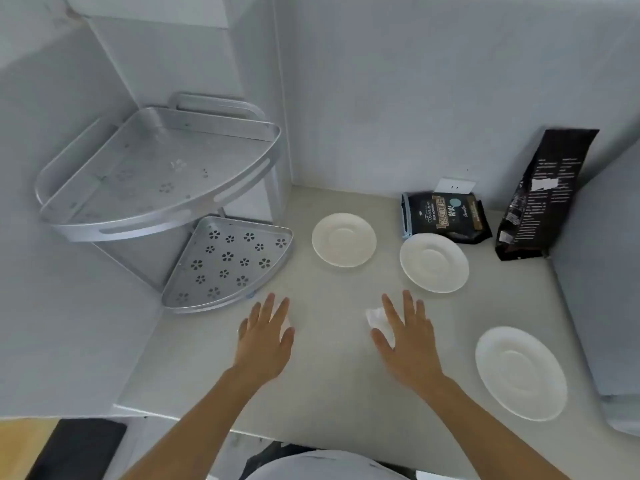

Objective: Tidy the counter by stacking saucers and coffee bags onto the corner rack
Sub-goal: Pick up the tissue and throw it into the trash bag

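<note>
Fingers (pixel 277 308) of the left hand (pixel 265 336) lie spread and flat, grasping nothing, palm down over the pale, matte counter (pixel 329 382), with the bare forearm running up from the bottom edge. To the far left, in the corner, stands the corner rack (pixel 159 188), a two-tier shelf of dull silver metal: its upper tier is a broad quarter-round tray with slotted rim, and its lower tier (pixel 227 265) is a smaller wedge punched with flower-shaped holes. Both tiers carry nothing. The left hand sits just in front of that lower tier.

The right hand (pixel 405 337) is likewise open and flat, fingers fanned and holding nothing; a small white crumpled scrap (pixel 375 317) shows just beside its thumb.

Three glossy white round saucers lie apart on the counter: the first saucer (pixel 344 240) beside the rack, the second saucer (pixel 434 262) further right, and the third saucer (pixel 521 373) near the counter's front right, right of the right hand. Behind the second saucer a black coffee bag (pixel 446 216) lies flat, its crinkled foil face printed with pale lettering. At the far right a taller black coffee bag (pixel 540 195) stands leaning against the wall.
</note>
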